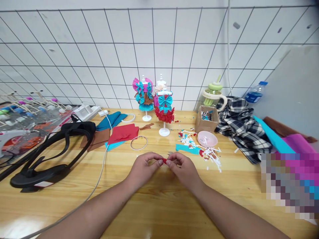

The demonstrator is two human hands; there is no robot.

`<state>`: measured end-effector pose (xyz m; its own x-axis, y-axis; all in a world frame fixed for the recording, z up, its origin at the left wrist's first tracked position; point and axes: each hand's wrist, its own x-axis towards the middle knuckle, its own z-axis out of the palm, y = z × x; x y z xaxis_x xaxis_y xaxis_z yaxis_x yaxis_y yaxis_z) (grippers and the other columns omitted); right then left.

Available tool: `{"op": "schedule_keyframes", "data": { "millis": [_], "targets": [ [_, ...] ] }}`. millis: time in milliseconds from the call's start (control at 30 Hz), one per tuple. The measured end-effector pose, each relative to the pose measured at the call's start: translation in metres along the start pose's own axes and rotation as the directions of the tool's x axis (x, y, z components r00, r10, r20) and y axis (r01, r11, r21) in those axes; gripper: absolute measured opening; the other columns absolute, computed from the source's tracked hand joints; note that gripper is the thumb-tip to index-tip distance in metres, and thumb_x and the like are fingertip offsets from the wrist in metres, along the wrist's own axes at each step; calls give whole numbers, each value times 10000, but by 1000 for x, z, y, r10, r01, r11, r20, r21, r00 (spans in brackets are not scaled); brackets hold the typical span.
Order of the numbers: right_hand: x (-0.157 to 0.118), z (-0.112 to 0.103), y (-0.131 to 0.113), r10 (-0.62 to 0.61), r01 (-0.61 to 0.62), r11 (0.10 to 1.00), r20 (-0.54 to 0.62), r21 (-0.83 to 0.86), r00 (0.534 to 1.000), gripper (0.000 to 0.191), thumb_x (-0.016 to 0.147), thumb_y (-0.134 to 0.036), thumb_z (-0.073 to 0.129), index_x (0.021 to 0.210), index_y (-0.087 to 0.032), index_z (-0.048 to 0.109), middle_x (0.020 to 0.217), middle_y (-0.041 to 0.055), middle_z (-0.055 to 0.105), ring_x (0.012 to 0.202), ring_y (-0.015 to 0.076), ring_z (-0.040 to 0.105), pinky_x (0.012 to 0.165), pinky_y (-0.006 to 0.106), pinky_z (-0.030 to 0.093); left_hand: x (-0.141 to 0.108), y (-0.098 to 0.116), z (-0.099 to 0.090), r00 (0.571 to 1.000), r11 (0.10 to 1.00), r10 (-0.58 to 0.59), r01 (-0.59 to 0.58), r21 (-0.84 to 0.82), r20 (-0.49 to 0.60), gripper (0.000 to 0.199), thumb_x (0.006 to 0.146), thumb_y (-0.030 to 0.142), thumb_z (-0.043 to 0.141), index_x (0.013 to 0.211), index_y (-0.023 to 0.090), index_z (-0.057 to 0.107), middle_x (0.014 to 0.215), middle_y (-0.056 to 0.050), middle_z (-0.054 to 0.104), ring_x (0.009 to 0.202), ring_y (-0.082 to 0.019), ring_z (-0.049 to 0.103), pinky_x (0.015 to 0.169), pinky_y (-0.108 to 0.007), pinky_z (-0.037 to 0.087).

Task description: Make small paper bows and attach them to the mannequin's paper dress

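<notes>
Between the fingertips of both hands is a small piece of red paper (164,160). My left hand (147,165) pinches its left side, and my right hand (181,166) pinches its right side. Metal tips, perhaps of scissors (170,153), show just behind my fingers. Beyond the hands stands a small white dress form with blue bows (165,102) and red ruffles (164,115). Another form with pink, blue and brown paper (143,93) is behind it to the left, near a paler one (160,84).
Red sheets (123,133), a roll of tape (139,142) and a black headset (53,172) lie left, with a white cable (102,166). Right are paper scraps (190,141), a pink bowl (207,139), a cardboard box (206,125) and checked cloth (245,127).
</notes>
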<state>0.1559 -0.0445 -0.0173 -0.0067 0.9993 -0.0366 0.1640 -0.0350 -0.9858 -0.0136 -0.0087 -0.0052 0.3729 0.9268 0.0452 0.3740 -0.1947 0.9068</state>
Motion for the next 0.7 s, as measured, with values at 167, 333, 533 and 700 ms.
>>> {"op": "schedule_keyframes", "data": {
  "millis": [167,333,533,700],
  "targets": [
    [-1,1,1,29,-29,1000,7,0,1000,165,764,-364,592,762,-199,587,594,-29,518,548,124,447,501,242,345,0,0,1,999,999,-3,4,-40,34,162,811,311,592,850,184,684,889,-48,714,868,-196,643,805,-295,483],
    [-1,3,1,25,-25,1000,5,-6,1000,174,769,-363,587,770,-189,583,623,-23,528,572,122,460,518,239,355,-1,1,2,1000,999,-5,6,-41,20,147,784,310,627,827,183,688,851,-35,715,835,-184,643,809,-289,480],
    [-2,4,3,10,-9,1000,32,-25,999,157,786,-347,581,803,-191,569,694,-11,573,590,117,495,531,235,392,2,2,2,996,970,-89,88,-225,4,148,756,306,640,776,161,662,787,-42,705,760,-176,647,725,-276,495],
    [-4,3,0,-32,31,997,-1,-72,1000,161,767,-314,608,871,-192,588,786,8,618,643,124,537,536,227,406,1,6,3,997,982,-79,80,-171,14,125,746,284,650,767,162,668,773,-34,696,760,-169,637,737,-274,486]
  ]
}}
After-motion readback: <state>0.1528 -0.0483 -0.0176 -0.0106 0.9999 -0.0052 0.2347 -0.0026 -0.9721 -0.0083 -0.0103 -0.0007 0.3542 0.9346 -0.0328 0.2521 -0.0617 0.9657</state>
